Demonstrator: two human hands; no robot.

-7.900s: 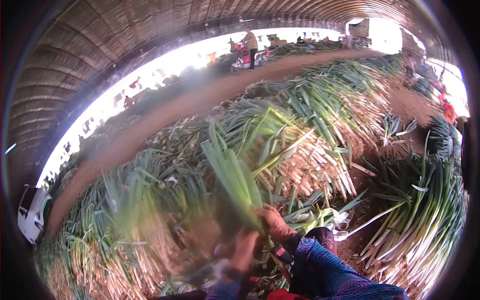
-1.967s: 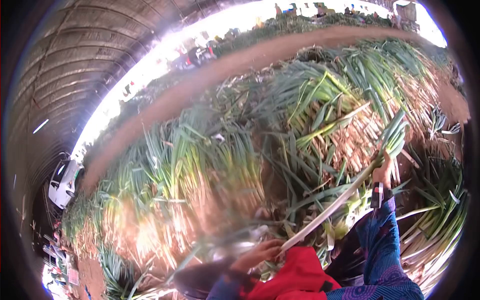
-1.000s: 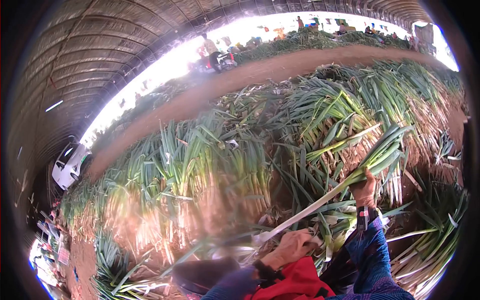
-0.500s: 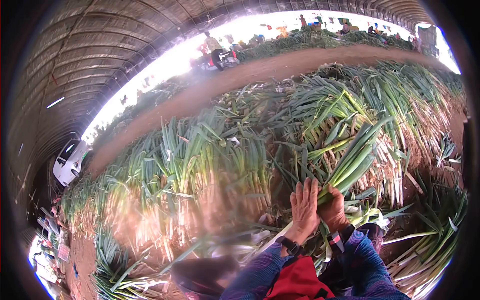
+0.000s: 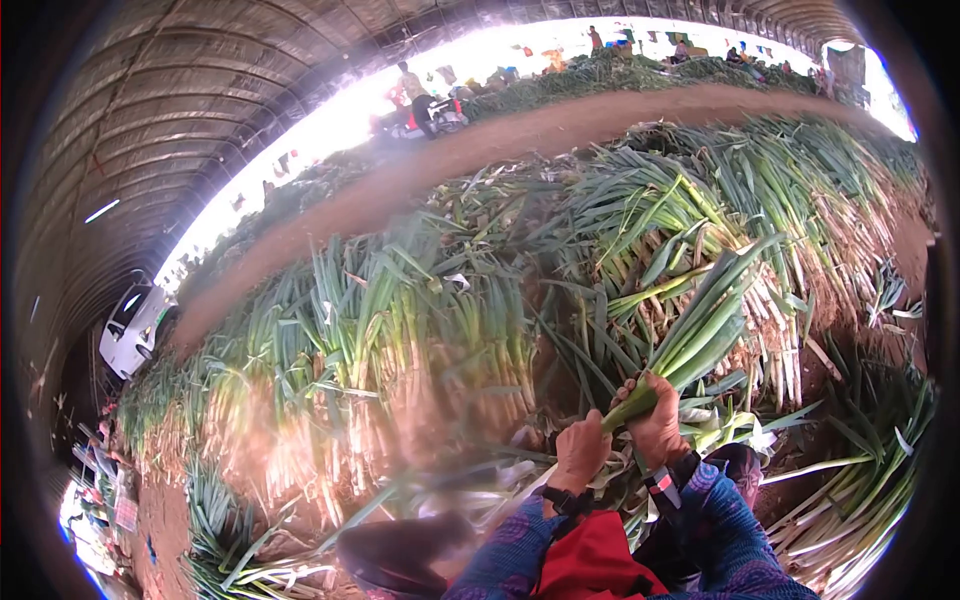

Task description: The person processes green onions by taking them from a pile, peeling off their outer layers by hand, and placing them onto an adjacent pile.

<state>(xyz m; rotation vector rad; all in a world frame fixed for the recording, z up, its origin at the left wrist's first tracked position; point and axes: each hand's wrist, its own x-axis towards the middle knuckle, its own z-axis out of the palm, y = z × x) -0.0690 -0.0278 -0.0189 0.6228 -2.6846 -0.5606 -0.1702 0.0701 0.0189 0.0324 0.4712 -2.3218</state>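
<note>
Counting the clock around the hands, with twelve straight ahead, the leek (image 5: 706, 338) sits right at the centre, its green leaves fanning out towards one o'clock. The right hand (image 5: 656, 424) is wrapped around it below the leaves; the left hand (image 5: 581, 453) is curled closed on it just beside, and between them they hide much of the stalk. A heap of leeks (image 5: 650, 225) rises from twelve to one, a row of upright leeks (image 5: 400, 320) fills ten o'clock, and both lie between the worker and the dirt path (image 5: 570, 122). Loose leeks (image 5: 845, 510) sprawl at four. At six there's a red apron (image 5: 592, 562), with a dark knee (image 5: 408, 548) at eight. Across the path, towards eleven, stands a motorbike (image 5: 440, 118), and a white vehicle (image 5: 132, 328) is parked between nine and ten.
</note>
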